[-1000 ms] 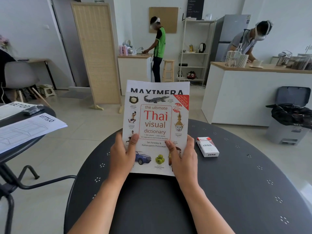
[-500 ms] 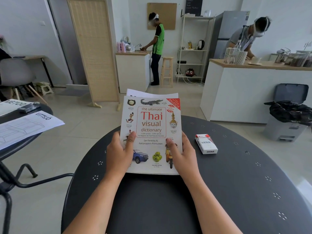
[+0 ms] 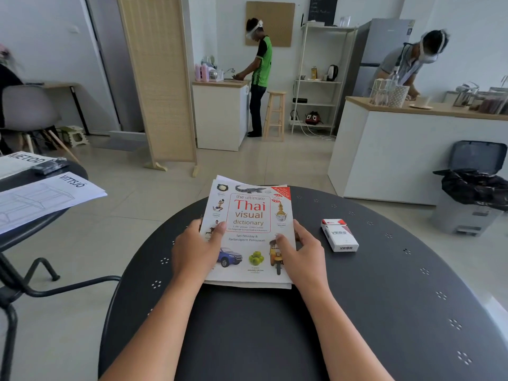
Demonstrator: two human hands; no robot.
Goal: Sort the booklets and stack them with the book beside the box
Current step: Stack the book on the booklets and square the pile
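A white book (image 3: 248, 232) titled "the ultimate Thai visual dictionary", by Ian Fereday and Rattanaporn Pimsuwan, lies on top of booklets (image 3: 223, 179) whose edges show beneath it. A red corner flash reads "Audio". Just to its right, not touching, lies a small white and red box (image 3: 340, 235) printed "VESS". The left hand (image 3: 196, 250) grips the stack's left edge, thumb on the cover; the right hand (image 3: 301, 251) grips the right edge likewise. Everything rests on a round black table (image 3: 384, 312). Sheets (image 3: 41, 196) on another table at the left read "VITTSJÖ" and "METOD". Behind are white kitchen counters (image 3: 412, 149).
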